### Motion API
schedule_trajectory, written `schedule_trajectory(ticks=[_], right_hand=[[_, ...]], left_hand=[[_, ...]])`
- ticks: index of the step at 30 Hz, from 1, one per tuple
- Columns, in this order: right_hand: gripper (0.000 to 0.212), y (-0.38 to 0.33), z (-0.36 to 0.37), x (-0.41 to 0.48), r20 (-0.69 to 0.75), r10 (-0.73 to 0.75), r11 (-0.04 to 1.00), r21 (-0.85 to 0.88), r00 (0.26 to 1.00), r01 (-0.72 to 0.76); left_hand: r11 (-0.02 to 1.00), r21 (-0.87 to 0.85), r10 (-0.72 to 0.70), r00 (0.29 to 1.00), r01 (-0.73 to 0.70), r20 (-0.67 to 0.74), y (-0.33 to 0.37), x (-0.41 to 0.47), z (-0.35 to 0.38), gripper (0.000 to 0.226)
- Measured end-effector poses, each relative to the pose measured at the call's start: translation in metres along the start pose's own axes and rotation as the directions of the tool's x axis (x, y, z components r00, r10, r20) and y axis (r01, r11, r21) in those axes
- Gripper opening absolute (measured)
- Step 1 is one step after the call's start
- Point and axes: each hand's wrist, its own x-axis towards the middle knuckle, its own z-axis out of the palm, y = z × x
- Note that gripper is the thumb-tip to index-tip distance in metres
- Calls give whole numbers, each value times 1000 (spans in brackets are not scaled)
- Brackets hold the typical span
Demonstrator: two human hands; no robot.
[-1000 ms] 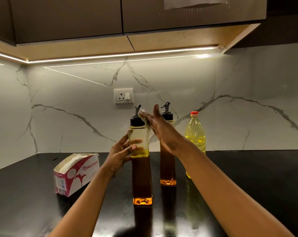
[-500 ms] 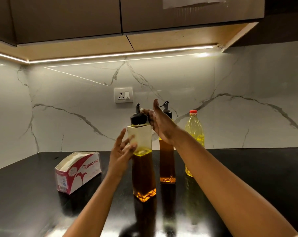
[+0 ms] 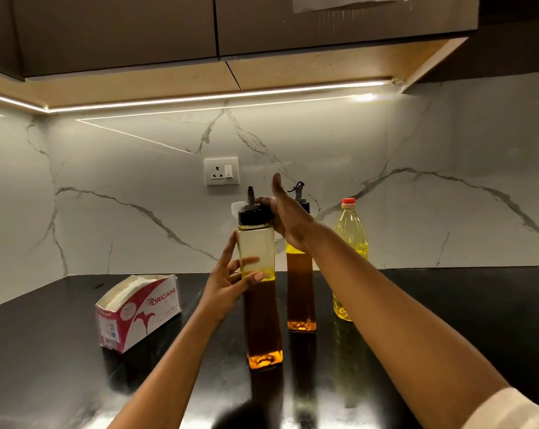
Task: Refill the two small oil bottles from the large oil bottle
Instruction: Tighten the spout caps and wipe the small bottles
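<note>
Counter (image 3: 447, 305) — L hand (image 3: 228, 286) holds btl (image 3: 263, 317), R hand (image 3: 288, 216) seemingly grips cap (image 3: 251, 215).

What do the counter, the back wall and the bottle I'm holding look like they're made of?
Counter: black polished stone, probably granite; mirror-like reflections. Back wall: glossy white marble or marble-look slab, grey veins. Bottle: clear glass or hard plastic, unclear which; its black cap looks plastic.

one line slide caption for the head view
Left hand holds the near small oil bottle while the right hand grips its black pourer cap.
</note>
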Motion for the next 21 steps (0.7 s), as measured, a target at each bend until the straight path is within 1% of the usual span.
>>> schedule_trajectory(ticks=[1, 3, 5, 7, 8, 10, 13, 14, 16, 18, 21], right_hand=[[78, 3, -2, -3, -8, -15, 999, 29, 1000, 15], [77, 4, -1, -18, -23, -48, 999, 22, 999, 48], [81, 6, 3, -29, -16, -97, 994, -51, 995, 96], [91, -2, 7, -35, 20, -121, 984, -129, 992, 123], [94, -6, 9, -33, 14, -120, 979, -166, 993, 120], [95, -13, 11, -23, 6, -75, 982, -176, 997, 75], [87, -10, 10, -5, 0, 19, 988, -156, 1000, -19], [87, -6, 6, -1, 1, 36, 993, -109, 999, -36], [86, -1, 2, 1, 1, 16, 1000, -23, 1000, -16], [82, 0, 1, -6, 5, 9, 1000, -13, 1000, -9], [83, 2, 3, -24, -2, -35, 999, 3, 999, 35]], left_hand=[[1000, -4, -5, 1000, 5, 13, 0, 1, 0, 110], [1000, -22, -16, 1000, 17, 22, -2, 2, 0, 111], [999, -35, -22, 1000, 22, 17, -5, 3, -1, 111], [999, -41, -25, 999, 26, 24, -6, 5, -2, 108], [999, -45, -30, 999, 31, 30, -7, 6, -3, 107], [996, -70, -46, 998, 48, 37, -7, 8, -6, 110], [995, -77, -54, 996, 59, 66, -9, 7, -8, 116], [995, -77, -57, 995, 63, 76, -8, 7, -8, 116], [993, -88, -72, 994, 80, 88, -6, 5, -7, 113], [990, -102, -83, 991, 94, 107, -3, 5, -7, 113], [987, -121, -87, 989, 102, 123, -3, 5, -9, 115]])
